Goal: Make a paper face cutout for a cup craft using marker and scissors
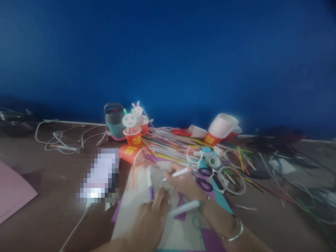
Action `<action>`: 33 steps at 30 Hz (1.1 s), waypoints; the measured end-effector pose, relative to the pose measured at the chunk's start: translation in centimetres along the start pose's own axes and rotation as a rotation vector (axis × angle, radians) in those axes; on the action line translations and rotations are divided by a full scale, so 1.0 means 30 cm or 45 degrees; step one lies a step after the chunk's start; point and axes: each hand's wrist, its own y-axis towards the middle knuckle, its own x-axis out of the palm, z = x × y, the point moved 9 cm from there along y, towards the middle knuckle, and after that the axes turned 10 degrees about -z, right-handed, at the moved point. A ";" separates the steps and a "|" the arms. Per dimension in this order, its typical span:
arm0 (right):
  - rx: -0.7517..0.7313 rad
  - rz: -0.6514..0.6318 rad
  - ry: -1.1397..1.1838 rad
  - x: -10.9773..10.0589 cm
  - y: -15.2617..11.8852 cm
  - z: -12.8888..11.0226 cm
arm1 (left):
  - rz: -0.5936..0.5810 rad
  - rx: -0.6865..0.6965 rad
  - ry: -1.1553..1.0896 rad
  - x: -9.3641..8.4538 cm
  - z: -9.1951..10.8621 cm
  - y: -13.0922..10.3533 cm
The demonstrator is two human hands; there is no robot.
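My right hand (181, 180) is closed on a white marker (181, 172), its tip over a drawn round outline (167, 185) on a white sheet (131, 210). Just below the outline, my left hand (153, 213) lies on the sheet; its thumb and forefinger are close together, and whether anything is between them is too blurred to tell. A purple-capped marker (150, 183) is on the paper above my left hand. Another white marker (185, 208) lies between my hands. Purple and blue paper shows around the sheet. Purple-handled scissors (204, 179) are right of my right hand.
Stacked paper cups (223, 127), many sticks (168, 140) and a tape roll (213, 160) stand or lie behind. Rabbit figures (130, 120) rise from red cups beside a dark flask (114, 120). At left are a pixelated phone (101, 173), cables and pink paper (14, 192).
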 end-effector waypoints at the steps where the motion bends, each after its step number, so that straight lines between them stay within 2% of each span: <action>1: -0.003 0.002 0.001 -0.001 -0.001 -0.003 | -0.008 0.001 0.005 0.002 0.000 0.001; 6: -0.011 0.014 0.016 -0.006 -0.003 -0.016 | -0.007 -0.003 0.039 0.004 -0.003 0.003; 12: 0.014 0.076 0.064 -0.018 0.003 0.008 | -0.001 0.000 0.024 0.007 -0.004 0.003; 21: -0.024 -0.036 0.048 0.007 0.004 0.000 | 0.029 -0.042 0.051 0.012 -0.010 0.006; 33: -0.033 0.018 0.013 -0.006 -0.003 -0.021 | 0.033 -0.003 0.022 0.018 -0.004 0.005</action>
